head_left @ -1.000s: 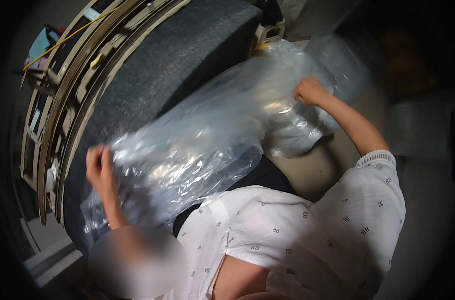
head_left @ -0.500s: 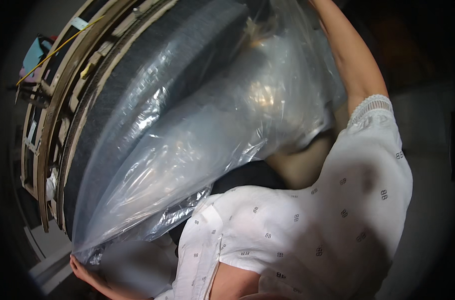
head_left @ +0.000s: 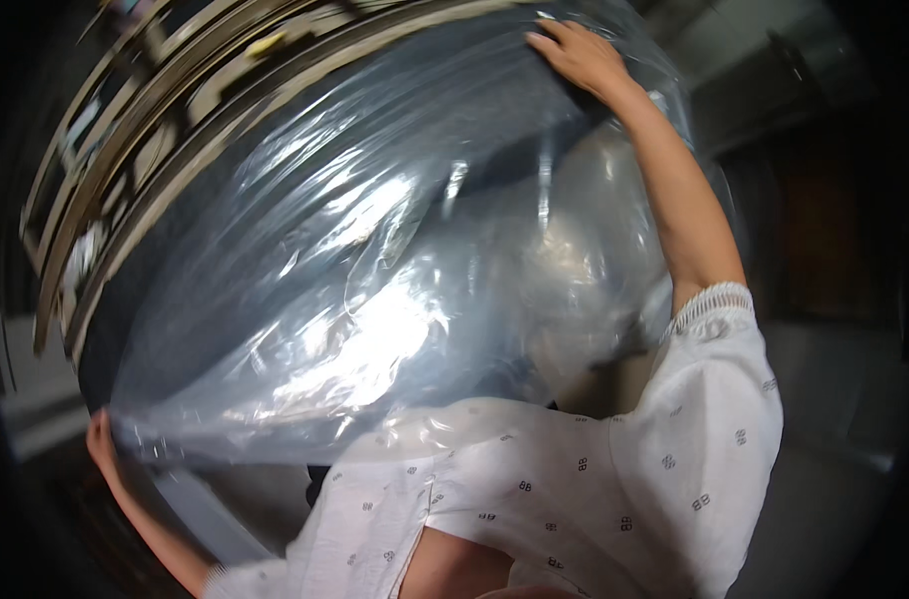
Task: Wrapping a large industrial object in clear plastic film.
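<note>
A large clear plastic sheet [head_left: 394, 299], creased and shiny, lies spread over a dark work surface [head_left: 100, 349] and reaches back to my white shirt. At the lower left, my left hand [head_left: 100, 437] is closed on the sheet's corner, with its fingers partly out of sight behind the edge. My right hand [head_left: 586, 62] rests on the far right part of the sheet. Its thumb and forefinger are stretched out and apart, pointing left; the other fingers are mostly hidden. The sheet bulges loosely beneath my right forearm.
Beyond the dark surface runs a light wooden edge [head_left: 165, 190], with slatted wooden frames [head_left: 85, 190] behind it. A small yellow item [head_left: 266, 44] sits among the slats. A pale bar [head_left: 210, 524] stands below the sheet near my left forearm.
The sheet has gone from a raised, billowing fold to lying flatter across the dark surface. My right hand has come into view on it; my left hand has moved up and leftward with the corner.
</note>
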Action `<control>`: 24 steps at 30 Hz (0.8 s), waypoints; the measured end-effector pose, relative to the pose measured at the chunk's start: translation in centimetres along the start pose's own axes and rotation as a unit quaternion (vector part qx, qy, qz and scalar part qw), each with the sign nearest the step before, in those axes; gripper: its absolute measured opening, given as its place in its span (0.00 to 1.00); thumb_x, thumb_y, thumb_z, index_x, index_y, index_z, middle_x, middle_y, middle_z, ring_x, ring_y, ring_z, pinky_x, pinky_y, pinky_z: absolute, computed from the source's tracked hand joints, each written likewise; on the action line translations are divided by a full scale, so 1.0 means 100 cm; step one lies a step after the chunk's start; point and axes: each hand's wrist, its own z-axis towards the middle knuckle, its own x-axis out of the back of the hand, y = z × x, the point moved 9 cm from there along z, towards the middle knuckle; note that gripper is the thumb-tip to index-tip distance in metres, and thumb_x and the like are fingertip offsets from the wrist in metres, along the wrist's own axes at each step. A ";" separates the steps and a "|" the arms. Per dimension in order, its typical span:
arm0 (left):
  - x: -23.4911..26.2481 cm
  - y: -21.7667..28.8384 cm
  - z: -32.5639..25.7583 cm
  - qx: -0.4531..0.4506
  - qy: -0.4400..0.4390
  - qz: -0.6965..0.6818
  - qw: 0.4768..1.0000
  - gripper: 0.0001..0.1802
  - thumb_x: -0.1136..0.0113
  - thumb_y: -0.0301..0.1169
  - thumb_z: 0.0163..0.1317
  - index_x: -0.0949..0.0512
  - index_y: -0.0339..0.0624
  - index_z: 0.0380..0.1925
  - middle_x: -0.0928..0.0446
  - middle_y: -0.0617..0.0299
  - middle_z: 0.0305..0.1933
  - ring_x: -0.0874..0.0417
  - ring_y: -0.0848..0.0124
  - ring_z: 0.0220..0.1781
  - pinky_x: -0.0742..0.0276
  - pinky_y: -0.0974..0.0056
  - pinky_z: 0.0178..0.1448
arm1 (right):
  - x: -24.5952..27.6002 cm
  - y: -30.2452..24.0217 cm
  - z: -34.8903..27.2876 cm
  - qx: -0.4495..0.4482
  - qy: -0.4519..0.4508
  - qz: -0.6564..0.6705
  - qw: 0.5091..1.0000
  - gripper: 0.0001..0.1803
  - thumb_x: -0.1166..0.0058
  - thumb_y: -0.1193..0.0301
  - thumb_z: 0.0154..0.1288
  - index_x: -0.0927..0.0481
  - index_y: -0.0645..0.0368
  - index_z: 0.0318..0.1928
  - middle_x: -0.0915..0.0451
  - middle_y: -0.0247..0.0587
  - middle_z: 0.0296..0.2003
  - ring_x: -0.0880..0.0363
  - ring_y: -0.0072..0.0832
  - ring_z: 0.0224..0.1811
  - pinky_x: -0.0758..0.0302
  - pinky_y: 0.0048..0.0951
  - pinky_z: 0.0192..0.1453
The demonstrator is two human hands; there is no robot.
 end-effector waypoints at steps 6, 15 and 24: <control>-0.109 0.203 0.019 -0.064 0.178 -0.170 0.967 0.17 0.39 0.41 0.56 0.19 0.40 0.39 0.20 0.63 0.40 0.24 0.76 0.44 0.33 0.72 0.51 | -0.005 0.112 0.017 0.056 0.003 0.133 0.989 0.26 0.65 0.53 0.68 0.33 0.52 0.60 0.36 0.43 0.61 0.40 0.34 0.65 0.42 0.30 0.65; -0.118 0.209 0.023 -0.103 0.288 -0.190 0.933 0.17 0.35 0.42 0.50 0.18 0.40 0.32 0.19 0.60 0.32 0.21 0.72 0.34 0.28 0.69 0.41 | 0.037 -0.252 -0.027 0.309 0.201 0.023 0.929 0.15 0.52 0.68 0.60 0.27 0.62 0.45 0.28 0.51 0.44 0.31 0.45 0.48 0.33 0.41 0.52; -0.119 0.221 0.049 -0.116 0.285 -0.252 0.918 0.16 0.36 0.41 0.51 0.18 0.40 0.31 0.19 0.60 0.29 0.22 0.75 0.31 0.29 0.69 0.39 | -0.030 -0.607 -0.184 0.375 0.082 0.188 0.904 0.18 0.43 0.59 0.49 0.21 0.60 0.35 0.29 0.48 0.40 0.30 0.39 0.44 0.34 0.39 0.44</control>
